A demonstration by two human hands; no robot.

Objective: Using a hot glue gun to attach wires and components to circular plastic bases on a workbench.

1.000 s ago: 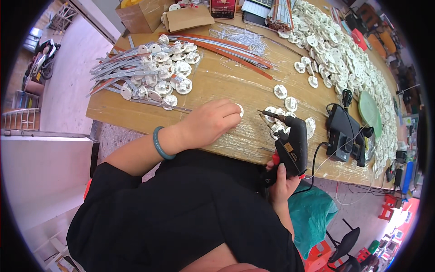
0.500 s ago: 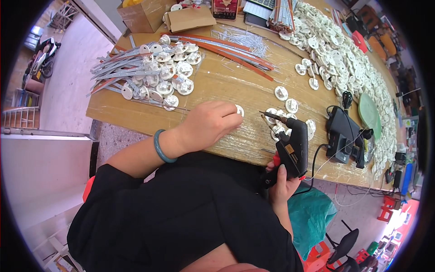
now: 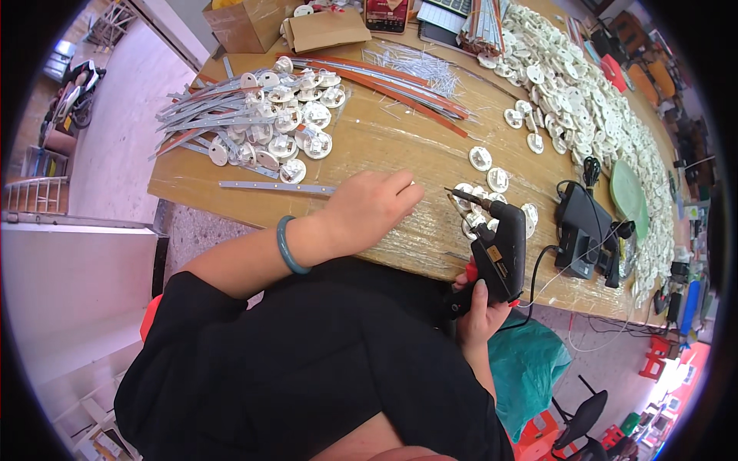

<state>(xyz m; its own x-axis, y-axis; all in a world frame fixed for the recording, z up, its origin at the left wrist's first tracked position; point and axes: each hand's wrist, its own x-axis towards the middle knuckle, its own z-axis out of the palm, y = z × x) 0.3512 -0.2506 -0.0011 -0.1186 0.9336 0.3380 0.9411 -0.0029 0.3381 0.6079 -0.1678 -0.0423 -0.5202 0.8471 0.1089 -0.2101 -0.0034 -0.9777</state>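
Note:
My left hand (image 3: 369, 211) rests palm down on the wooden table (image 3: 384, 146), fingers curled over the right end of a thin metal strip (image 3: 269, 187) that lies flat and runs off to the left. A sliver of a white disc (image 3: 413, 184) peeks out at its fingertips. At the table's near edge my right hand (image 3: 480, 315) grips a black glue gun (image 3: 501, 250). The gun's nozzle points up and left, toward the left fingertips, a short gap away. A few loose white discs (image 3: 492, 201) lie just beyond the gun.
A pile of metal strips with white discs (image 3: 277, 123) lies at the far left, orange strips (image 3: 400, 84) behind it. A big heap of white discs (image 3: 592, 100) runs along the right. A black adapter with cables (image 3: 580, 230), a green plate (image 3: 626, 192) and cardboard boxes (image 3: 238, 23) are nearby.
My left fingers have closed further over the white disc, so less of it shows. The glue gun and my right hand have stayed in place.

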